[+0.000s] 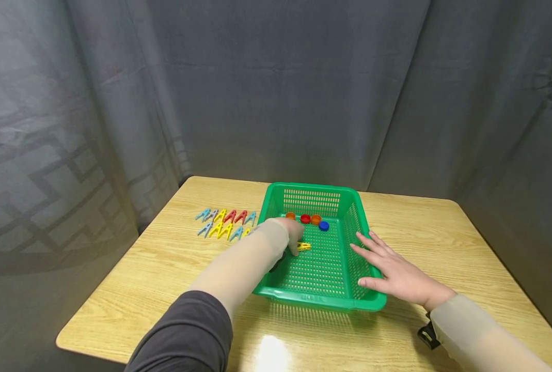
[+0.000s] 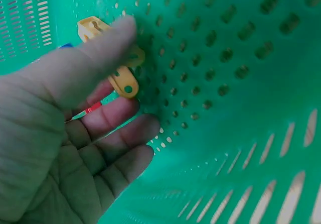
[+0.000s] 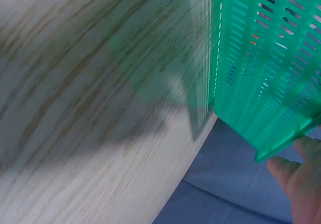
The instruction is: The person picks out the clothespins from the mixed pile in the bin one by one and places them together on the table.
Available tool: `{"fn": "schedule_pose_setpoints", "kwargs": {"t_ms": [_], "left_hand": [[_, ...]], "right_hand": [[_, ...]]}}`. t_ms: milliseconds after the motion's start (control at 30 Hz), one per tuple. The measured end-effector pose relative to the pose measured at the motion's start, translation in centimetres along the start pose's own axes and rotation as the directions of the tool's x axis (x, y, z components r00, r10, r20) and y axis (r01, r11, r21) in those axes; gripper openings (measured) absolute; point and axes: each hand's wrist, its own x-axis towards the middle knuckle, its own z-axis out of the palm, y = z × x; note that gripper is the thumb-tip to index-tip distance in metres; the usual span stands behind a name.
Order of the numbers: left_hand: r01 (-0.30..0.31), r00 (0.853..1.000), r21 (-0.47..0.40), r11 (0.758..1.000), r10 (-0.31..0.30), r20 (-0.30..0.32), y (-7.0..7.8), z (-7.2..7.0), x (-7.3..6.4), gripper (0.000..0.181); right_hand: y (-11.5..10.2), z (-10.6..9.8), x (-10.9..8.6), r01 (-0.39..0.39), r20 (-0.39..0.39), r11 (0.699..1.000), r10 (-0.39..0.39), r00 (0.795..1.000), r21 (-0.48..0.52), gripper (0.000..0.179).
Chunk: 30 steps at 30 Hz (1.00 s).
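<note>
My left hand (image 1: 293, 233) reaches down inside a green basket (image 1: 313, 302). In the left wrist view its thumb lies across a yellow clothespin (image 2: 124, 82), with curled fingers (image 2: 120, 112) against the clip's end. The index fingertip is partly hidden there. In the head view that clothespin sticks out to the right of the hand, close to the basket floor. My right hand (image 1: 398, 274) rests at the basket's right rim with its fingers spread and straight. The right wrist view catches only part of this hand (image 3: 306, 181), touching the rim.
Two rows of clothespins (image 1: 230, 216), blue, yellow, red and greyish, lie on the wooden table (image 1: 164, 268) left of the basket. Toward the basket's far end sit round caps: a red cap (image 1: 305, 219), a blue cap (image 1: 324, 226) and orange caps (image 1: 316, 219). Grey curtains surround the table.
</note>
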Motion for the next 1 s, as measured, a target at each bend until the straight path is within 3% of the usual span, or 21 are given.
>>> {"fn": "schedule_pose_setpoints", "kwargs": {"t_ms": [233,367,500,667,1000], "left_hand": [[-0.014,1.0,-0.002,1.0,0.014,-0.026,-0.1,-0.1,0.4,0.028],[-0.016,0.997,-0.077,0.997,0.01,-0.075,-0.5,0.1,1.6,0.021],[-0.059,0.99,-0.161,0.985,0.036,-0.137,-1.0,0.2,2.3,0.019],[-0.116,0.98,-0.257,0.959,0.067,-0.189,-1.0,-0.4,1.8,0.025],[-0.185,0.958,-0.25,0.95,0.118,-0.26,-1.3,-2.2,0.1,0.027]], "right_hand": [[-0.1,-0.1,0.0,-0.002,-0.002,1.0,0.002,1.0,0.008,0.072],[-0.1,0.0,0.1,0.0,-0.002,1.0,0.0,1.0,0.006,0.072],[0.0,0.0,0.1,0.002,0.001,1.0,-0.002,1.0,-0.003,0.072],[0.0,0.0,0.1,0.002,0.005,1.0,-0.002,1.0,-0.005,0.071],[-0.1,0.0,0.0,0.004,-0.004,1.0,-0.004,1.0,-0.006,0.071]]}}
